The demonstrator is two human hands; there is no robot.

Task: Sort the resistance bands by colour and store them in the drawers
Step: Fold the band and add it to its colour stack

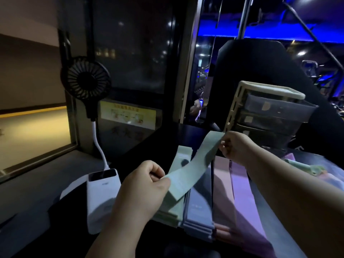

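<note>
Partway: left hand (147,183) and right hand (236,148) pinch a green band (197,164) above sorted stacks (240,185); drawers (270,116) apparently await filling.

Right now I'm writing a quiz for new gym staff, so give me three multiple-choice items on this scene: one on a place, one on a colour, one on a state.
1. Where does the drawer unit stand?
A) on the floor
B) beyond the right hand
C) on a wall shelf

2. What colour is the held band?
A) pink
B) pale green
C) black

3. How is the held band kept?
A) pinched at its ends by the left hand and right hand
B) lying flat on a stack
C) knotted

Key: B, the unit rises just past that hand; B, it shows pale green; A, each hand grips one end.
</note>
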